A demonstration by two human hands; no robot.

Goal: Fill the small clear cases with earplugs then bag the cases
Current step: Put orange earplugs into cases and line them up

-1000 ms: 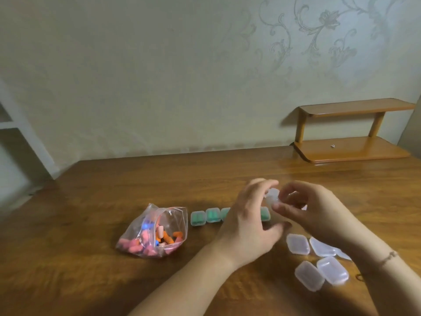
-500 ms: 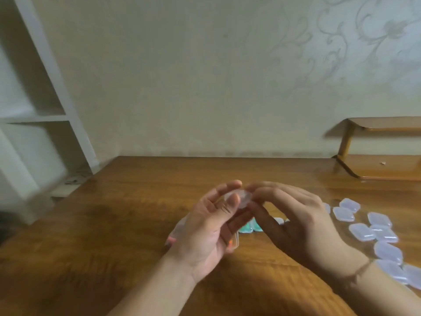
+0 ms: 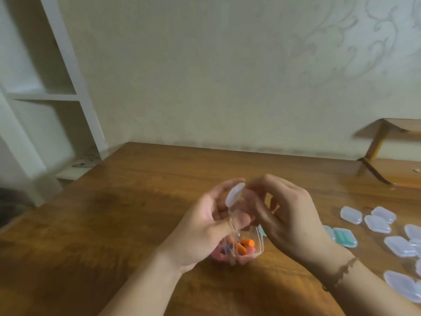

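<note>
Above the middle of the wooden table (image 3: 141, 201) we hold one small clear case (image 3: 237, 197) between both hands, lifted off the surface. Our left hand (image 3: 205, 226) curls around the lower part of the case, thumb across its front. Our right hand (image 3: 289, 215) pinches the upper edge of the case, where the lid stands tilted up and away from the base; the frame is blurred, so we cannot tell how far the case is opened. Both grips are closed on the same case.

Directly below our hands, on the table, lies the clear plastic bag (image 3: 250, 245) of earplugs; orange and pink earplugs (image 3: 247, 242) show through its film, and our left palm hides part of it.

Right of our right wrist sit cases filled with green earplugs (image 3: 345, 237), lids closed, partly hidden behind the hand. Further right, a loose cluster of empty clear cases (image 3: 378, 221) lies flat on the table, some touching, reaching the frame edge.

At the far right stands a small wooden shelf (image 3: 391, 169) against the wall. A white shelving unit (image 3: 57, 94) stands left of the table. A thin bracelet (image 3: 341, 270) circles our right wrist.
</note>
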